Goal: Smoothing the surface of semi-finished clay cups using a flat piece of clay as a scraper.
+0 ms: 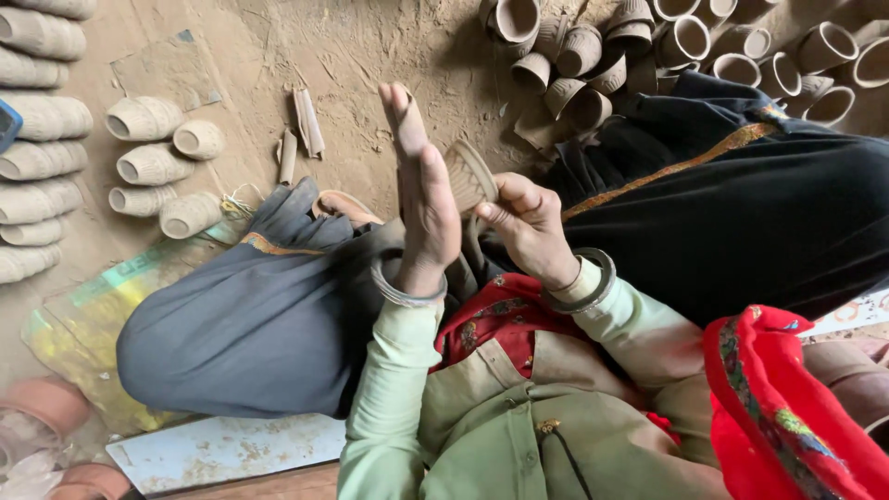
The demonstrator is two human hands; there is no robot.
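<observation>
My right hand (530, 220) grips a small ribbed clay piece (469, 176), shaped like a shallow cup or lid, between thumb and fingers. Flat and upright, my left hand (422, 190) has its palm pressed against the side of that clay piece, fingers straight and together. Both wrists carry metal bangles. My arms are in pale green sleeves above my lap, which is covered in grey and black cloth.
A heap of unfired clay cups (704, 46) lies at the top right. Several ribbed cups (153, 157) lie on their sides on the dirt floor at left, beside a stacked row (37, 139). A plastic sheet (83, 324) and terracotta bowls (46, 407) sit lower left.
</observation>
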